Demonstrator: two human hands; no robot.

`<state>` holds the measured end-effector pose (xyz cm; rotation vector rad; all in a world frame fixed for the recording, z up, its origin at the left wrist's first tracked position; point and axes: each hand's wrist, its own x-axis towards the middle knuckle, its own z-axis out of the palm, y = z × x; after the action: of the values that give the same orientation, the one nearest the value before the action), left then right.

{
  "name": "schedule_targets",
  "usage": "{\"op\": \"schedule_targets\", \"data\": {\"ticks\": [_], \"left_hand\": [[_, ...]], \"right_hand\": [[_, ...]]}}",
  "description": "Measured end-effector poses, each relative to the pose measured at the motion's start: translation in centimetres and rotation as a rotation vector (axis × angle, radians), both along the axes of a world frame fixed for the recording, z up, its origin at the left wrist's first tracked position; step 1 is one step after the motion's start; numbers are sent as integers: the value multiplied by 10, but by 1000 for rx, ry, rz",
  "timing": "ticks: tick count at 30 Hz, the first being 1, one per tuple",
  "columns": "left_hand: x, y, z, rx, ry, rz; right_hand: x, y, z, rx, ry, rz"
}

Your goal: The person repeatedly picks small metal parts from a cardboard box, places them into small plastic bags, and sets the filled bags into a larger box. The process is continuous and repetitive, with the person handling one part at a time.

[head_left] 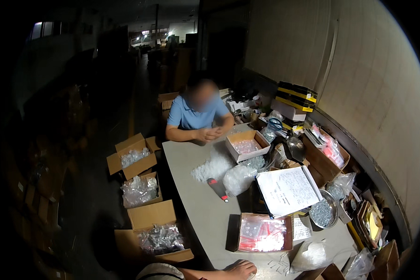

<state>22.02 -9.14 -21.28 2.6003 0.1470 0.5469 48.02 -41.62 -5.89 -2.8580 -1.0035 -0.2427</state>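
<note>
At the lower edge, my left hand (241,269) rests by the near edge of the grey table (189,179), its forearm coming in from the left. The fingers are curled; whatever they may hold is hidden. Several thin metal pins or screws (277,265) lie just right of it. Beyond the hand stands an open cardboard box (242,251) filled with small clear bags with red edges (263,233). To its right sits a clear plastic bag of whitish pieces (311,255). My right hand is out of view.
Across the table sits a person in a blue shirt (196,116), hands together. A white pile (214,165), a red-grey tool (218,190), a written notepad (287,189) and a bowl of metal parts (322,213) lie between. Open cartons (151,212) line the floor at left.
</note>
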Motion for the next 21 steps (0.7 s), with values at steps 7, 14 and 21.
{"op": "schedule_targets", "data": {"ticks": [7,14,21], "left_hand": [[8,2,0,-100,39,13],[-9,9,60,-369,-63,-17],[-4,10,57,-403,-39,-45]], "right_hand": [[9,20,-29,161,218,-21],[14,37,-53,411,382,-3],[33,21,-84,775,503,24]]}}
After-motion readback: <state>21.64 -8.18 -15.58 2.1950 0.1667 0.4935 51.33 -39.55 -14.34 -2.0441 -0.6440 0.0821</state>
